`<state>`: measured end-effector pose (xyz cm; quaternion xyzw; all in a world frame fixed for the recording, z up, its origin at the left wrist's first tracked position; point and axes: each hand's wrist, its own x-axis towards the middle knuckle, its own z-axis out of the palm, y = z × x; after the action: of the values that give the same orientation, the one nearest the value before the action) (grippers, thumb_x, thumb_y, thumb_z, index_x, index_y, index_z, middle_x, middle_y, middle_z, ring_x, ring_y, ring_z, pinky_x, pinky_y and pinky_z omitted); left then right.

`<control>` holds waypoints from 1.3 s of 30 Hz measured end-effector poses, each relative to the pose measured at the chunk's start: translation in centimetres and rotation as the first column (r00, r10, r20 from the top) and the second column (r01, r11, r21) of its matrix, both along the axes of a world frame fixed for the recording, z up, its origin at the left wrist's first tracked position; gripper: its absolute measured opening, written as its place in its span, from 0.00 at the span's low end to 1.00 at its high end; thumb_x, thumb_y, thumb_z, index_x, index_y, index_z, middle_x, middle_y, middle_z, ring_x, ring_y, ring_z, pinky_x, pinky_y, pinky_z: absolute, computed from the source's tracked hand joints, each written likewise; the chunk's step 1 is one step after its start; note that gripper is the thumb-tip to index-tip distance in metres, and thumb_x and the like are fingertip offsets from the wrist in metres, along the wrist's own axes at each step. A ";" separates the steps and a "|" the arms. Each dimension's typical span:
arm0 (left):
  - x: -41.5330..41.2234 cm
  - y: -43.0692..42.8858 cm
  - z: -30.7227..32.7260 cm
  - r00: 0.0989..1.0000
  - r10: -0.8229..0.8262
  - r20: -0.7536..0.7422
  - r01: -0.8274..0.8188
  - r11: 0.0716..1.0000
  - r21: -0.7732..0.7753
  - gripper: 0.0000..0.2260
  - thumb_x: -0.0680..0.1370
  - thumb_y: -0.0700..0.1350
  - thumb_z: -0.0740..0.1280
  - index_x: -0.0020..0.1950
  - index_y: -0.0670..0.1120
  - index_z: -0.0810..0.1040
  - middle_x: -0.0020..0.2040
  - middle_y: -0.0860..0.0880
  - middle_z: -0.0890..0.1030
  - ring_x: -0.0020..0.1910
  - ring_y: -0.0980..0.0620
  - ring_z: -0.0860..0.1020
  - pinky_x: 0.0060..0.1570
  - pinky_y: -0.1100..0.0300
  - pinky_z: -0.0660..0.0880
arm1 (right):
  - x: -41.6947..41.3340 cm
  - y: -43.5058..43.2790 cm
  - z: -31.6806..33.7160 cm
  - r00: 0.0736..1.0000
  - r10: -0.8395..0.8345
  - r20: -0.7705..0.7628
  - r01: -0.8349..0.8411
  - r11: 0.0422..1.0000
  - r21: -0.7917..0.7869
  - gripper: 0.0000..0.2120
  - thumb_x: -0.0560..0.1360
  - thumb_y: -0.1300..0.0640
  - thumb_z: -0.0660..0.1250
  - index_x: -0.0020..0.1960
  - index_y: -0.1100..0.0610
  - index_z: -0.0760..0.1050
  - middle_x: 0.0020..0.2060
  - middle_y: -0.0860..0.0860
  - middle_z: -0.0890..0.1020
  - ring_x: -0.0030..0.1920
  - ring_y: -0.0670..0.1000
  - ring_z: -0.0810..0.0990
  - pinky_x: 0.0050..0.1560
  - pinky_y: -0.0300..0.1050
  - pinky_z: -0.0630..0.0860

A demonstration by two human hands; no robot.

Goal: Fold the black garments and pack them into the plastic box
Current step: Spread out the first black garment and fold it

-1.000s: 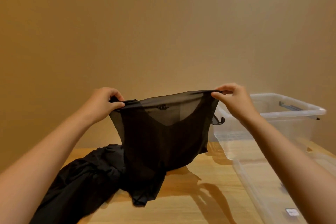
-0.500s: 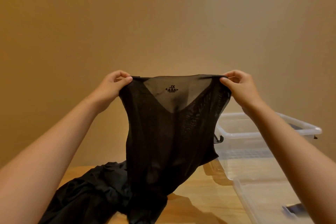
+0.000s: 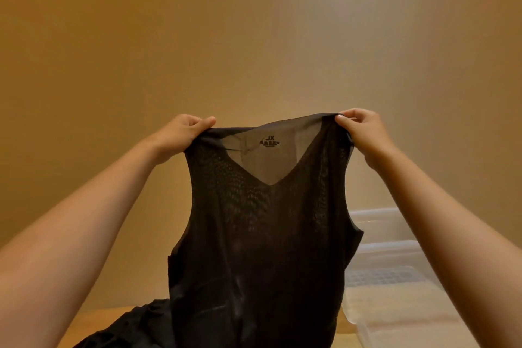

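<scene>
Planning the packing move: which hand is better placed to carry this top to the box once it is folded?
Right, probably. The right hand pinches the black top by the shoulder on the side where the plastic box stands. The left hand holds the far shoulder, on the side of the other black garment.

A plain, smooth wall (image 3: 197, 37) fills nearly the whole view, warm ochre on the left and paling to a cooler grey-beige toward the upper right. Along the bottom edge a strip of light wooden counter (image 3: 93, 325) meets the wall's foot.
</scene>
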<state>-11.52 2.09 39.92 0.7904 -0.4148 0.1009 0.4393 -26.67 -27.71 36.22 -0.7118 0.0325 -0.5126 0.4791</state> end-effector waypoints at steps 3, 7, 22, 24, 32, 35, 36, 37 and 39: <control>-0.9 0.4 1.8 0.981 -0.140 -0.135 0.145 0.989 0.032 0.21 0.73 0.59 0.65 0.52 0.42 0.82 0.43 0.47 0.84 0.45 0.52 0.83 0.40 0.63 0.78 | -0.4 0.0 2.2 1.000 0.008 -0.011 -0.008 1.000 -0.025 0.06 0.81 0.57 0.63 0.54 0.57 0.77 0.44 0.51 0.79 0.45 0.46 0.77 0.42 0.39 0.75; -0.7 1.4 3.9 0.953 -0.211 -0.217 0.236 0.967 0.097 0.20 0.70 0.51 0.72 0.56 0.41 0.81 0.51 0.45 0.84 0.50 0.52 0.83 0.41 0.64 0.79 | -1.3 -0.2 4.9 1.000 0.020 0.021 -0.019 1.000 -0.021 0.07 0.81 0.57 0.63 0.55 0.58 0.76 0.46 0.52 0.79 0.47 0.48 0.78 0.43 0.39 0.76; -0.3 0.0 6.9 0.891 -0.403 -0.211 0.279 0.851 -0.445 0.09 0.78 0.46 0.66 0.45 0.46 0.86 0.46 0.48 0.85 0.45 0.54 0.83 0.42 0.65 0.80 | -1.8 -0.1 8.5 0.979 0.201 -0.022 -0.202 0.978 -0.056 0.05 0.80 0.57 0.63 0.51 0.56 0.77 0.46 0.52 0.79 0.47 0.49 0.78 0.49 0.45 0.76; 0.8 -0.3 5.9 0.894 -0.383 -0.230 0.268 0.871 -0.411 0.07 0.76 0.43 0.68 0.48 0.44 0.85 0.48 0.47 0.84 0.49 0.52 0.81 0.45 0.63 0.79 | -0.8 -0.4 7.4 0.980 0.175 -0.091 -0.183 0.979 -0.086 0.05 0.79 0.56 0.64 0.50 0.55 0.78 0.46 0.52 0.79 0.48 0.49 0.78 0.46 0.42 0.76; 5.1 -1.6 1.6 0.981 0.191 0.023 -0.192 0.969 0.156 0.05 0.78 0.39 0.67 0.46 0.44 0.84 0.44 0.49 0.80 0.38 0.53 0.70 0.34 0.61 0.66 | 4.1 -1.8 2.9 0.914 0.062 -0.402 -0.091 0.994 -0.055 0.07 0.78 0.58 0.66 0.51 0.61 0.80 0.49 0.57 0.80 0.52 0.52 0.79 0.43 0.42 0.78; 5.3 -3.5 -1.2 0.983 0.179 -0.029 -0.177 0.982 0.067 0.06 0.78 0.37 0.67 0.47 0.42 0.83 0.36 0.48 0.77 0.31 0.54 0.68 0.28 0.63 0.65 | 4.9 -0.8 1.1 0.861 0.230 -0.454 -0.226 0.972 0.065 0.09 0.77 0.59 0.67 0.54 0.63 0.78 0.50 0.58 0.81 0.51 0.53 0.81 0.44 0.43 0.79; 5.2 -4.1 -2.4 0.984 0.161 -0.071 -0.159 0.987 0.024 0.06 0.79 0.37 0.66 0.47 0.42 0.83 0.33 0.48 0.75 0.28 0.54 0.68 0.26 0.63 0.66 | 5.2 -0.3 0.3 0.842 0.272 -0.466 -0.254 0.962 0.103 0.10 0.77 0.59 0.67 0.55 0.64 0.78 0.49 0.58 0.81 0.49 0.53 0.81 0.44 0.43 0.79; 5.0 -4.7 -3.6 0.984 0.129 -0.121 -0.132 0.991 -0.015 0.06 0.79 0.37 0.65 0.48 0.41 0.82 0.31 0.47 0.74 0.27 0.53 0.70 0.26 0.64 0.69 | 5.5 0.2 -0.5 0.826 0.303 -0.475 -0.271 0.953 0.138 0.11 0.76 0.59 0.67 0.55 0.64 0.77 0.47 0.58 0.81 0.45 0.52 0.81 0.42 0.42 0.79; 4.2 -5.8 -6.3 0.964 -0.001 -0.268 -0.023 0.996 -0.088 0.06 0.80 0.38 0.64 0.51 0.41 0.81 0.34 0.46 0.79 0.29 0.52 0.78 0.32 0.61 0.79 | 6.1 1.4 -2.3 0.800 0.355 -0.484 -0.289 0.934 0.208 0.11 0.76 0.59 0.68 0.55 0.65 0.76 0.44 0.58 0.78 0.40 0.51 0.78 0.35 0.39 0.77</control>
<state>-7.35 -3.72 33.60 0.7785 -0.3424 0.0143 0.5258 -20.58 -26.32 33.95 -0.7864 0.0690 -0.2118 0.5762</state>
